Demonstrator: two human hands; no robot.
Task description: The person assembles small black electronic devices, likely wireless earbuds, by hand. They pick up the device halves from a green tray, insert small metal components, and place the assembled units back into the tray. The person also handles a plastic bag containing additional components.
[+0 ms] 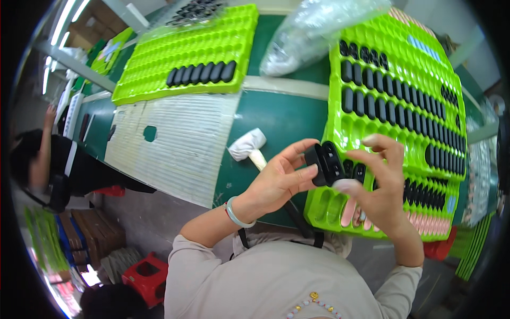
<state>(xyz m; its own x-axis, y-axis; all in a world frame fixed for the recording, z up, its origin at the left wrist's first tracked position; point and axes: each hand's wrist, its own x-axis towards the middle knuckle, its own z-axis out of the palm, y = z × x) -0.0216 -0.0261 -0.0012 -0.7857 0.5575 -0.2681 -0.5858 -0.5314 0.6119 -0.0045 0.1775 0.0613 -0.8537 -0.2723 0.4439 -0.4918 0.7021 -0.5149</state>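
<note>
A green table [289,114] carries everything near the hands. On its right lies a lime tray [366,129] with rows of black and pink pieces, partly hidden by the right hand. A pale ribbed sheet [180,138] lies left, a second tray [196,45] beyond it. A clear plastic bag [305,45] blocks the first tray's upper left corner. The left hand [281,178] grips an open black case [325,164] near that tray's left edge; the right hand [385,183], fingers parted, hovers just beside, gripping nothing visible; whether its thumb touches the case is unclear. A cloth-wrapped mallet [248,143] lies beyond the left hand.
</note>
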